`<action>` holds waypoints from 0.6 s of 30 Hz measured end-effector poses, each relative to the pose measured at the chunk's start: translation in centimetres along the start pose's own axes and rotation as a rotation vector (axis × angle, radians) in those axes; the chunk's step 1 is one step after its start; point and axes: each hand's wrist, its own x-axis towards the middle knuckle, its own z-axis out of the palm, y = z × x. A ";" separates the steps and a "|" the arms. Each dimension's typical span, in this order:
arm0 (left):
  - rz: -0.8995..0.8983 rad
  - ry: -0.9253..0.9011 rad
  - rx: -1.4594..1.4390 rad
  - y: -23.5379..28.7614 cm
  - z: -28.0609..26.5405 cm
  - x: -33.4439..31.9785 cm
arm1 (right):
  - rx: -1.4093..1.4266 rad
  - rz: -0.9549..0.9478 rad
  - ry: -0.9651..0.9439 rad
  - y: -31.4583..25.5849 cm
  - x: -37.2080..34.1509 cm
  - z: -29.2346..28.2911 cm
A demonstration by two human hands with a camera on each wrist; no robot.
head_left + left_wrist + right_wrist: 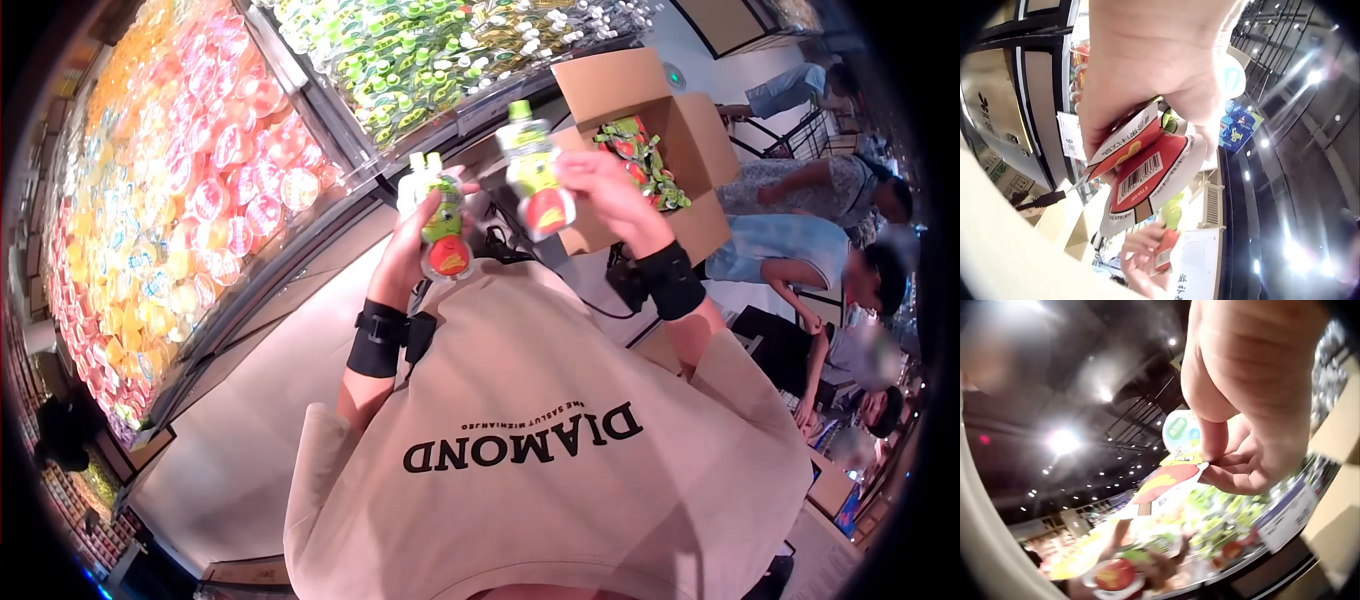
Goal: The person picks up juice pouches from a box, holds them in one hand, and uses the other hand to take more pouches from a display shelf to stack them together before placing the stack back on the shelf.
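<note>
In the head view my left hand (402,256) grips green-and-red spouted drink pouches (448,228), and two pale green caps show side by side at their top. Two pouch bottoms, one with a barcode (1139,177), spread apart below the fingers in the left wrist view. My right hand (612,192) pinches the edge of another spouted drink pouch (534,172) between thumb and fingers. This pouch hangs upright, its green cap (520,110) at the top. Both hands are raised before my chest, with a gap between their pouches.
An open cardboard box (607,78) with several similar pouches (642,160) stands beside my right hand. Ahead is a display bin of green-capped pouches (385,70). A bin of pink and orange cups (215,150) lies to the left. Several people (785,250) are at the right.
</note>
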 end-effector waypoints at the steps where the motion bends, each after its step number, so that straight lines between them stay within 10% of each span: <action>1: 0.003 -0.046 -0.031 -0.1 0.3 0.3 | 0.144 0.084 -0.180 0.2 0.3 1.7; 2: -0.081 0.286 0.016 -0.4 1.2 -0.2 | 0.200 0.079 -0.171 1.1 0.6 4.3; 8: -0.078 0.049 -0.004 -0.1 0.9 0.3 | -0.351 -0.300 -0.157 0.6 0.1 8.5; 10: -0.115 0.018 -0.072 0.1 1.1 -0.6 | -0.175 0.059 -0.095 -1.0 0.0 5.9; 12: -0.129 0.070 0.011 0.0 0.7 -1.5 | -0.203 -0.043 0.050 0.3 2.0 0.0; 16: -0.138 0.073 0.013 -0.9 -1.0 -2.6 | -1.309 -0.127 0.530 7.7 6.3 -15.5; 18: -0.138 -0.073 -0.101 -0.5 -0.1 -2.6 | -1.472 0.085 0.480 10.6 6.8 -18.4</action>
